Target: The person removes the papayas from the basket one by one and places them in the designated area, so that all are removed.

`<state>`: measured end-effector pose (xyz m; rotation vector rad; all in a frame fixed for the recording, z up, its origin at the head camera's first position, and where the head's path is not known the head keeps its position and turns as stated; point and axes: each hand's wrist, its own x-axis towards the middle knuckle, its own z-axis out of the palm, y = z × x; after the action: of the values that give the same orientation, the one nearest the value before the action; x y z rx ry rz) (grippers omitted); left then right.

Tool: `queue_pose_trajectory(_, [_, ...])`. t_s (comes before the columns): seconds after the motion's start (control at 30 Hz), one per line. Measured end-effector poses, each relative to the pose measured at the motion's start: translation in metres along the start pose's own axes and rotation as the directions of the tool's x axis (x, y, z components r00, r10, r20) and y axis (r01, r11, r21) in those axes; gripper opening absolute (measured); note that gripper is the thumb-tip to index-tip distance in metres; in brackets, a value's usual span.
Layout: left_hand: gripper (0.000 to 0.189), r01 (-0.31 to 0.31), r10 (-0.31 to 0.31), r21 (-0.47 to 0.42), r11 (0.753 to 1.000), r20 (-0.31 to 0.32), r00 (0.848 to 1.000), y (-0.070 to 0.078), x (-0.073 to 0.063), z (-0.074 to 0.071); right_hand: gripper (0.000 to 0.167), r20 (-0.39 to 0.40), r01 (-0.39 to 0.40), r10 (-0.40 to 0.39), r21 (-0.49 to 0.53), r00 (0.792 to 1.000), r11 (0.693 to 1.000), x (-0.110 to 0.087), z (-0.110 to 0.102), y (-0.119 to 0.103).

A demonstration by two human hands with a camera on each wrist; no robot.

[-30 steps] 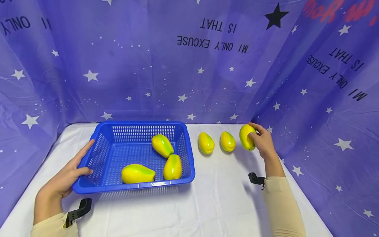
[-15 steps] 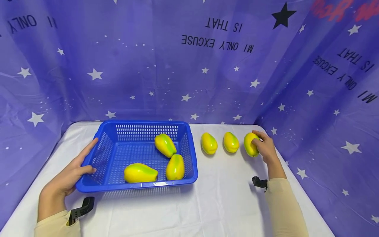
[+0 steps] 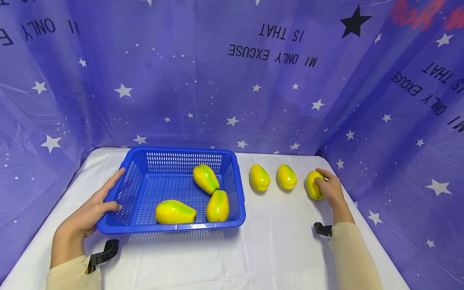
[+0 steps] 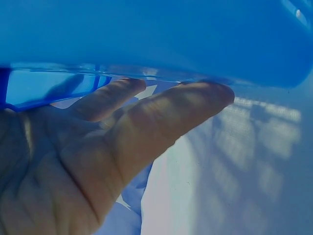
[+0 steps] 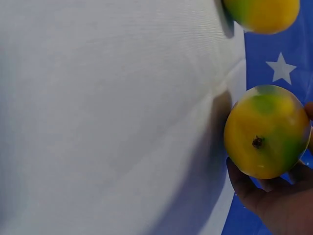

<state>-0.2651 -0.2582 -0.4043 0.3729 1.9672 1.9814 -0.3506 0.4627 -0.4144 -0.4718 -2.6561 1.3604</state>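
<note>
My left hand [image 3: 88,211] holds the left rim of a blue plastic basket [image 3: 188,228], thumb and index finger spread along it. In the left wrist view the thumb [image 4: 171,117] touches the blue basket edge [image 4: 161,39]. Three yellow-green papayas lie in the basket: one at the back [image 3: 206,179], one at the front right [image 3: 218,206], one at the front [image 3: 175,212]. At the far right my right hand [image 3: 331,189] grips another papaya [image 3: 313,185] at the table; its dark end spot faces the right wrist camera, on the papaya [image 5: 268,132].
Two more papayas stand in a row right of the basket, a nearer-to-basket papaya [image 3: 259,177] and a middle papaya [image 3: 287,177]. White cloth covers the table [image 3: 275,249]. A purple star-printed curtain [image 3: 203,80] encloses the back and sides.
My right hand has lowered the papaya toward the table, to the right of the two others in the row. The left hand stays on the basket; the whole head view has shifted slightly.
</note>
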Motion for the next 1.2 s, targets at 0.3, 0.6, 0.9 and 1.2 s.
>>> queue_pose_trajectory(0.3, [0.098, -0.005, 0.006, -0.018, 1.0, 0.003, 1.0, 0.0, -0.001, 0.001, 0.057, 0.016, -0.022, 0.022, 0.01, 1.0, 1.0, -0.002, 0.002, 0.0])
queue_pose_trajectory(0.6, [0.098, 0.015, -0.015, -0.03, 0.999, -0.004, 1.0, 0.002, -0.003, 0.003, 0.059, 0.018, -0.008, 0.009, -0.031, 1.0, 0.999, -0.004, 0.005, -0.001])
queue_pose_trajectory(0.9, [0.098, 0.029, -0.029, 0.017, 0.999, -0.033, 0.999, 0.002, -0.002, 0.004, 0.059, 0.013, -0.01, 0.011, -0.048, 1.0, 0.999, -0.008, 0.004, -0.007])
queue_pose_trajectory(1.2, [0.1, 0.033, -0.032, 0.023, 0.999, -0.044, 0.999, 0.002, 0.0, 0.0, 0.059, -0.015, 0.07, -0.071, -0.081, 0.997, 0.994, -0.012, -0.006, -0.021])
